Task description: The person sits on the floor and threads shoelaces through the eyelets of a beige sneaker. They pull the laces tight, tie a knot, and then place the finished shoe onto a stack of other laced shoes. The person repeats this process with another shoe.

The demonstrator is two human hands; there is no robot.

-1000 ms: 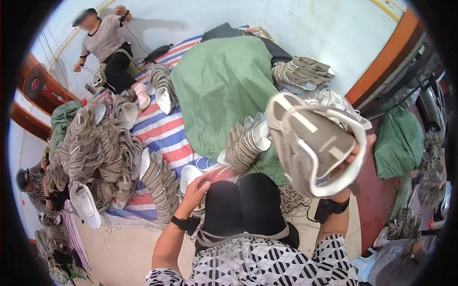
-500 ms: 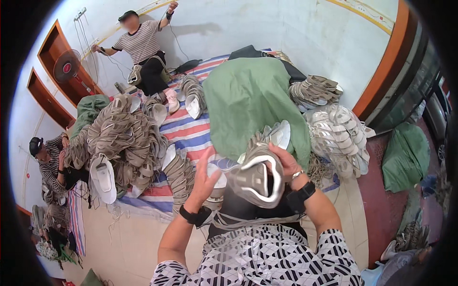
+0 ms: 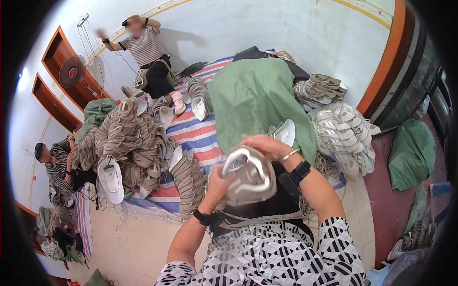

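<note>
Both my hands hold a grey shoe upper with white trim (image 3: 249, 176) over my lap. My left hand (image 3: 218, 178) grips its left side from below; a dark band sits on that wrist. My right hand (image 3: 265, 145) rests over its top edge, with a bracelet and a black watch on the wrist. More grey and white uppers lie in stacks just beyond my hands (image 3: 284, 131).
A striped mat (image 3: 200, 136) carries big heaps of shoe uppers (image 3: 129, 143) and a green sack (image 3: 260, 95). More stacks lie at right (image 3: 343, 131). One person sits by the far wall (image 3: 148, 52), another at left (image 3: 55, 162). A green bag (image 3: 412, 152) lies on the red floor.
The shoe upper came down from high at my right to in front of me. My left hand rose and took hold of it; my right hand shifted onto its top.
</note>
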